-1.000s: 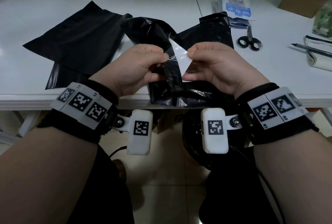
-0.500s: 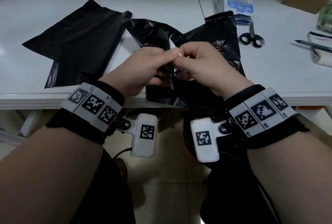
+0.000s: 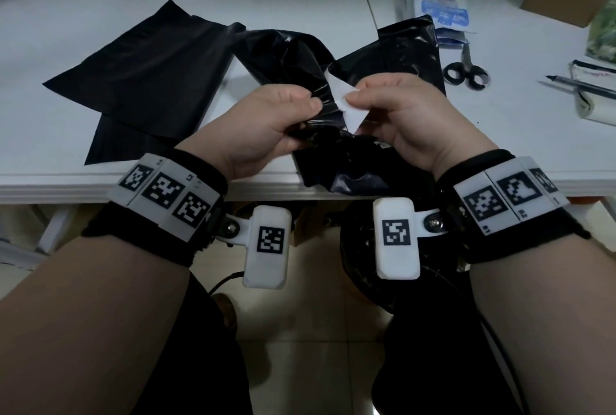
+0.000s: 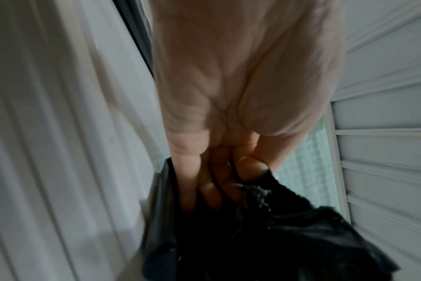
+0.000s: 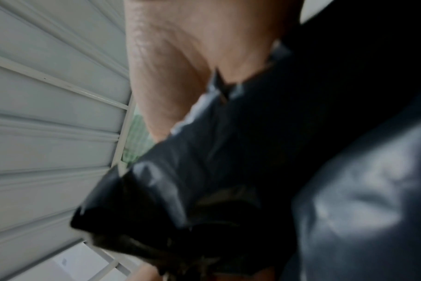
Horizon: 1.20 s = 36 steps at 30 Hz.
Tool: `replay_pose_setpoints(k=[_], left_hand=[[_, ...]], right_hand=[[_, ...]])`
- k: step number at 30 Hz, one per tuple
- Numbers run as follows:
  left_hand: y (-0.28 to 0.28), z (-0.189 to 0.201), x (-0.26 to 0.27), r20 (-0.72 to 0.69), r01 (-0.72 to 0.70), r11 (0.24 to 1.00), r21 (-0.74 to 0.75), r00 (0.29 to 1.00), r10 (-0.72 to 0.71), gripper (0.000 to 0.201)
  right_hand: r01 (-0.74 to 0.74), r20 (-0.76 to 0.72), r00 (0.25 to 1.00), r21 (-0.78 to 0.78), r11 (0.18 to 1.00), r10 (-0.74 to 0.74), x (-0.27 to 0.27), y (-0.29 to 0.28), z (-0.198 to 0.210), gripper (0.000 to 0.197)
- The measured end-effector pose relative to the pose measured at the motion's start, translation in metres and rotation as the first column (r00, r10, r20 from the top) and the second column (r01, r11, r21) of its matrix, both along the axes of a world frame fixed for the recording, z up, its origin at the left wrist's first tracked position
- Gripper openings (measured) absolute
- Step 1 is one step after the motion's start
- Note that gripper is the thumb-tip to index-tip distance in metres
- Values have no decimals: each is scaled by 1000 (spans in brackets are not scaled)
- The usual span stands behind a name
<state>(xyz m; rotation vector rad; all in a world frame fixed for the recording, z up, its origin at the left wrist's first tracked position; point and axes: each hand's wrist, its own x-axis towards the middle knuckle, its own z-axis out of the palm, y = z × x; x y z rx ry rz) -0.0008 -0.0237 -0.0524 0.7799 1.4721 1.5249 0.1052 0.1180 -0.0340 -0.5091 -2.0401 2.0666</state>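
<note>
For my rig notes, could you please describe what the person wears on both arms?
The left hand and right hand are bare, without sleeves. Each wrist carries a black strap with white blocks of square black-and-white markers, plus a white rounded module bearing one marker.

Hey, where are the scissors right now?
In the head view, the scissors lie on the right side of the white table, between the black bag and the pen.

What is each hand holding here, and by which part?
The left hand grips the crumpled black plastic bag by its bunched upper edge; the right hand pinches the white paper strip near its upper end.
</note>
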Motion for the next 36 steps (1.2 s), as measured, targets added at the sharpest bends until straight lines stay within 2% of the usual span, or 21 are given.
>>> replay_pose_setpoints(k=[10,13,18,21,24,25,27,29,32,36], left_hand=[[-6,4,-2,-29,37,999,-9,999,-38,26],[-8,6,-3,-19,48,999,7,999,-48,36],[-11,9,-5,-21,69,996,53,997,-68,18],[-12,9,-8,-30,53,997,62,998,-51,19],[-10,8,-6,-50,-7,999,39,999,9,18],[-9,8,-6,-49,-37,999,28,998,38,19],[-7,9,-6,-34,-80,997,16,996,80,20],[-6,9,-5,-30,-87,996,11,996,87,16],[-3,9,-3,-36,-100,995,-6,994,100,19],[1,10,1,-103,-121,992,-39,988,116,17]], right_hand=[[-25,-13,1000,-72,997,24,3,4,1,28],[-54,-36,998,-130,990,49,6,7,2,27],[-85,-81,995,-273,958,65,7,9,0,25],[-71,-78,996,-267,961,52,6,9,-2,28],[-71,-66,996,-243,967,57,3,5,-3,17],[-74,-59,996,-234,969,61,3,4,-2,23],[-53,-35,998,-154,987,48,3,0,-1,37],[-8,-22,1000,10,1000,8,0,-6,-2,43],[63,-48,997,249,966,-53,-5,-13,-6,41],[106,-76,994,396,912,-83,-8,-14,-7,46]])
